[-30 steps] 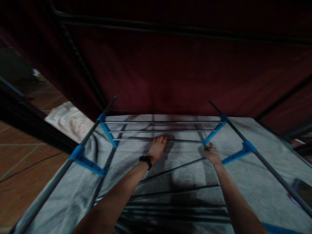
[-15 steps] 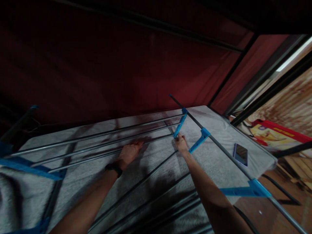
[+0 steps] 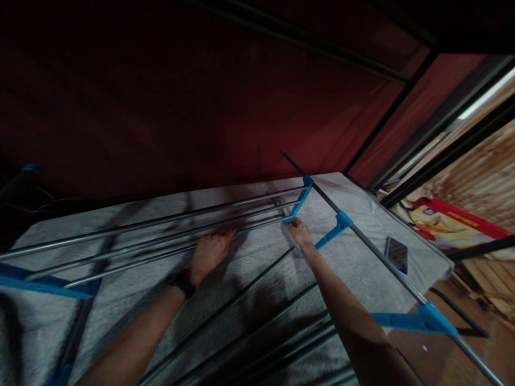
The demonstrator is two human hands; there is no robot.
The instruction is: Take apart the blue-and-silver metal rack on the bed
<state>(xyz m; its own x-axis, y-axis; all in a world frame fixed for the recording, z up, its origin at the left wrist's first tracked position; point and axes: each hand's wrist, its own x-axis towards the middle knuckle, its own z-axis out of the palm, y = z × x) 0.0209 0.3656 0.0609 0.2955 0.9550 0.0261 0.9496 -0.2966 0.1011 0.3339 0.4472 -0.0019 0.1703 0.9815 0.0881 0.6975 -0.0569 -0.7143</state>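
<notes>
A rack of thin metal rods joined by blue plastic brackets lies across a grey cloth-covered surface [image 3: 161, 316]. My left hand [image 3: 211, 252], with a dark band on the wrist, is closed around the nearest metal rod [image 3: 132, 265] of the upper row. The fingers' undersides are hidden. My right hand [image 3: 300, 234] pinches the lower end of a blue bracket [image 3: 300, 202], where that same rod meets it. This bracket joins a long side pole [image 3: 328, 199]. Just right of my right wrist, a second blue bracket [image 3: 333, 230] sits on the pole.
More rods [image 3: 241, 292] run below my hands. A phone [image 3: 397, 254] lies on the cloth beyond the side pole. Dark red fabric [image 3: 241, 123] hangs behind. A red and yellow box [image 3: 454, 222] stands beyond the right edge. Another blue bracket [image 3: 402, 321] is nearer me.
The left end of the rack has shifted left in view, and my left hand has moved slightly left. My right hand remains at the bracket end.
</notes>
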